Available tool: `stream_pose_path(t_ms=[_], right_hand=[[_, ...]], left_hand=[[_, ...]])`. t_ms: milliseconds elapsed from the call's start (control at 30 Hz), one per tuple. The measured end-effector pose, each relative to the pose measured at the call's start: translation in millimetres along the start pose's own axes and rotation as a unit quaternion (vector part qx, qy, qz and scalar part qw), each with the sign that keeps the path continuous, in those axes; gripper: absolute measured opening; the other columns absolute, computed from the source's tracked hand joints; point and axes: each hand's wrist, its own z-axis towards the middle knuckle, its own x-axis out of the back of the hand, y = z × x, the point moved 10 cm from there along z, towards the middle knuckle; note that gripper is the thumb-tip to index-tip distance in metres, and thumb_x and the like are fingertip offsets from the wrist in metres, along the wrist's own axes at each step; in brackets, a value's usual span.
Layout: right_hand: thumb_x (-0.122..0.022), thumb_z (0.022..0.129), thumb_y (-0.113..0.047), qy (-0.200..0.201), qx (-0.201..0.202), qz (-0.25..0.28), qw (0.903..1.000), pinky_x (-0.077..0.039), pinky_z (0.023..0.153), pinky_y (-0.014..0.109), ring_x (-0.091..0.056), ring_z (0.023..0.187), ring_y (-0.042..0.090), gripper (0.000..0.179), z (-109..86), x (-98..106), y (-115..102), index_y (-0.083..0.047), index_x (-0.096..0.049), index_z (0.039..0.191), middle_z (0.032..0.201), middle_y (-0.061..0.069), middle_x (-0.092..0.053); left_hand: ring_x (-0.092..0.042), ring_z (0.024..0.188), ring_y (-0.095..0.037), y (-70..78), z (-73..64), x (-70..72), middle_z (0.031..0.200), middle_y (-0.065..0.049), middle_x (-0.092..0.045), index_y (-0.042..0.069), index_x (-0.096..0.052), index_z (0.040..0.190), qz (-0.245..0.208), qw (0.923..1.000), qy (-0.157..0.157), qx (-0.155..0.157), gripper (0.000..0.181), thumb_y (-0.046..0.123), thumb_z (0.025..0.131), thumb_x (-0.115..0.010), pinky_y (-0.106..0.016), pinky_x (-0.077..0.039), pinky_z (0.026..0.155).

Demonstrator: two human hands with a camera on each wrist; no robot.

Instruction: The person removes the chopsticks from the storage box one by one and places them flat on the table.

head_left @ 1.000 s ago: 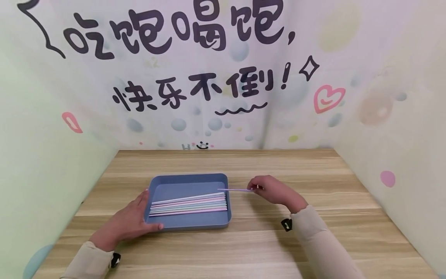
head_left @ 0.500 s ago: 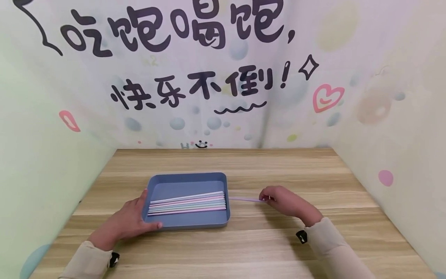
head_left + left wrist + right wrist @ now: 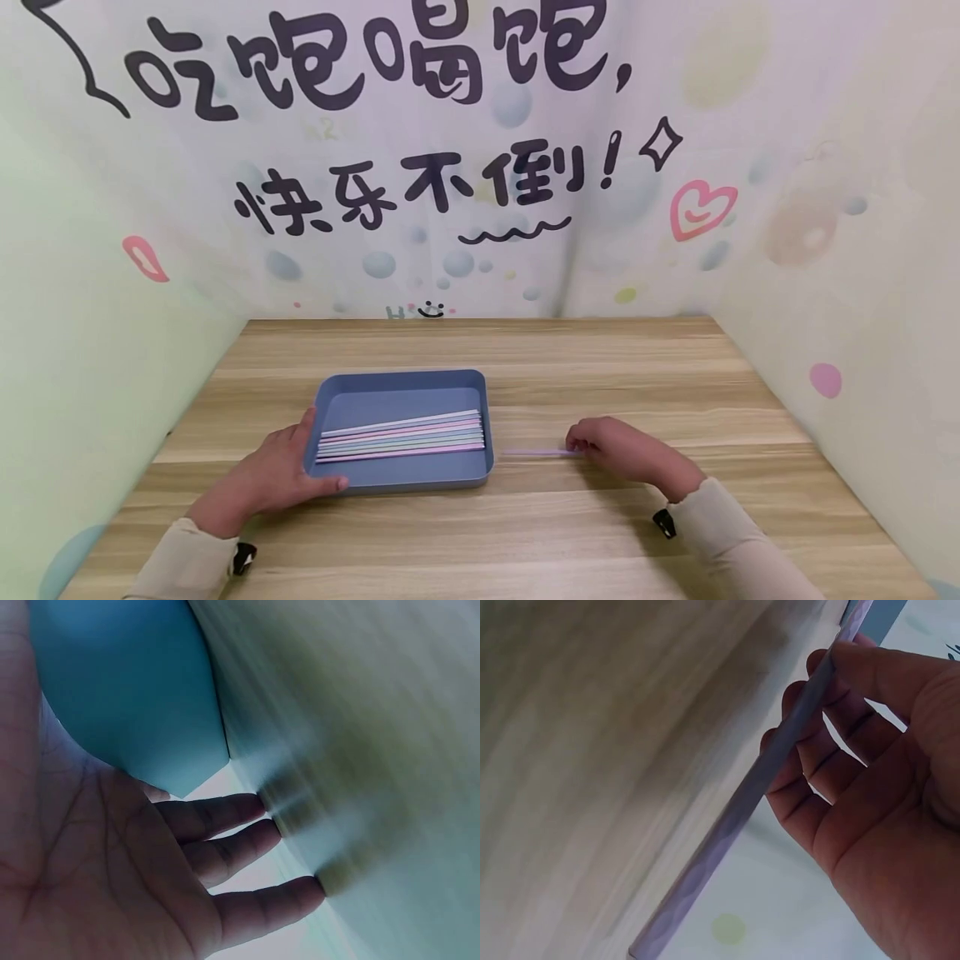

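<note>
A blue rectangular tray [image 3: 397, 485] sits left of centre on the wooden table, holding several pastel straws [image 3: 401, 437] laid side by side. My left hand [image 3: 258, 473] rests against the tray's left end, its thumb along the front edge. In the left wrist view, the fingers [image 3: 259, 909] are extended, with their tips at the table beside the tray wall [image 3: 135, 697]. Right of the tray, my right hand [image 3: 618, 448] pinches a purple straw [image 3: 731, 806] between thumb and fingertips. This straw lies nearly level, low over the table; whether it touches the surface I cannot tell.
The wooden table [image 3: 480, 542] is bounded at the back by a printed white curtain [image 3: 420, 275] with dark lettering. Pale walls stand at the left and right sides.
My right hand has drawn the purple straw from above the tray's right end to the right and towards me, lowering it to the table. The left hand stays at the tray.
</note>
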Motion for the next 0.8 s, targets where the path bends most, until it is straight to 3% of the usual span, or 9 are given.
stream_pose_path(t_ms=[800], right_hand=[[-0.061, 0.093, 0.006, -0.030, 0.000, 0.030, 0.9991, -0.048, 0.073, 0.028, -0.054, 0.081, 0.005, 0.022, -7.9, -11, 2, -0.015, -0.067, 0.092, 0.088, -0.009, -0.060]], left_hand=[[-0.043, 0.122, -0.058, -0.5, 0.1, 0.3, 0.133, -0.047, -0.041, -0.017, -0.014, 0.149, 0.004, 0.9999, -0.011, 0.004, 0.122, 0.063, 0.078, -0.073, -0.062, -0.041, 0.095]])
